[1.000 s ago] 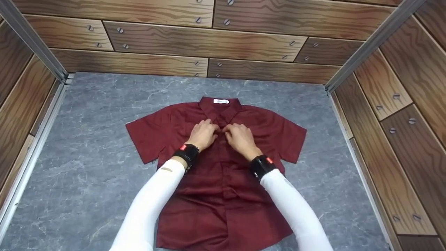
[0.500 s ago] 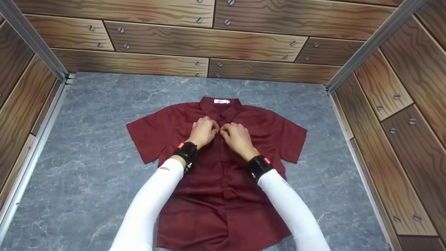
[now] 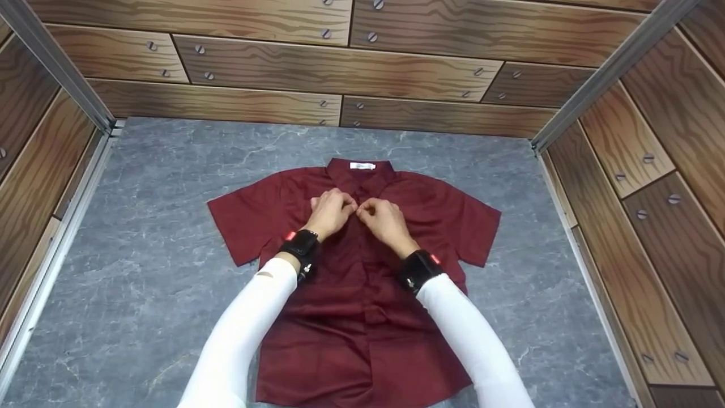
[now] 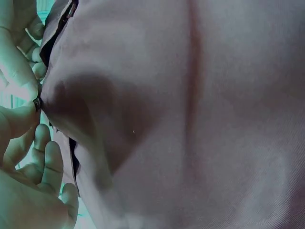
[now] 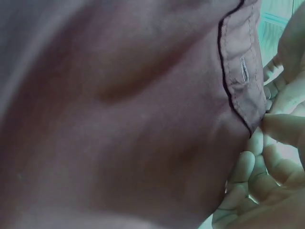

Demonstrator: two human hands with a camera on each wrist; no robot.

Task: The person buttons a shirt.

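A dark red short-sleeved shirt [image 3: 413, 362] lies front up, its collar [image 3: 375, 182] away from me. Both hands meet at the front placket just below the collar. My left hand [image 3: 328, 214] pinches the placket cloth between thumb and fingertips. Opposite it, almost fingertip to fingertip, my right hand [image 3: 386, 221] pinches the same spot. In the left wrist view a small dark button [image 4: 37, 103] shows between the fingertips, at the cloth's edge. A stitched buttonhole [image 5: 244, 70] lies along the placket in the right wrist view. The remaining fingers are loosely curled under the lifted cloth.
The shirt lies on a grey marbled tabletop [image 3: 136, 238]. Wood-patterned panels [image 3: 283, 62] wall it at the back and both sides, with metal rails [image 3: 612, 68] at the corners. A white label [image 3: 362, 166] shows inside the collar.
Both hands stay at the upper placket, shifting very slightly away from me. The fingertips of the two hands have come closer together. The shirt stays in place.
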